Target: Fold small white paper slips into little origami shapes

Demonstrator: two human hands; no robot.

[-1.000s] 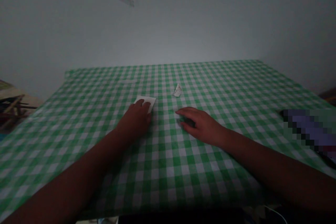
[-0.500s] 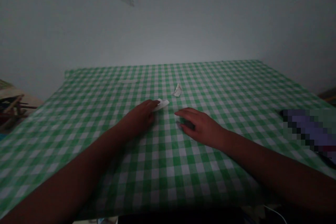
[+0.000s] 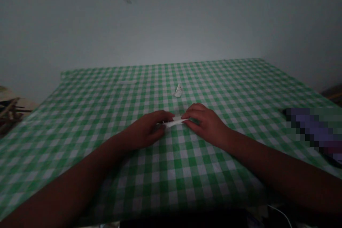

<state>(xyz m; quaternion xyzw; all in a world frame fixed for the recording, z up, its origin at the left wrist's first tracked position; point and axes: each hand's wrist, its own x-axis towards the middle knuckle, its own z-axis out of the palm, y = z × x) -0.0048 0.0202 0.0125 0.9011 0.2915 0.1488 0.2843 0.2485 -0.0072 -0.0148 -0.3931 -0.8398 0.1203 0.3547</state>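
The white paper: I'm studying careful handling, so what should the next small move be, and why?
Perhaps just steady the white paper: the left hand has fingers at its left end, the right hand has fingertips at its right end, and it looks thin, so uneven pressure might crease it.

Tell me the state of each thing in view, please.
White paper: held between both hands; folded or not, unclear
Left hand: curled, at the paper's left end
Right hand: pinching its right end
Paper scrap: creased, lying untouched
Tablecloth: spread out
Dark object: pixelated, state unclear
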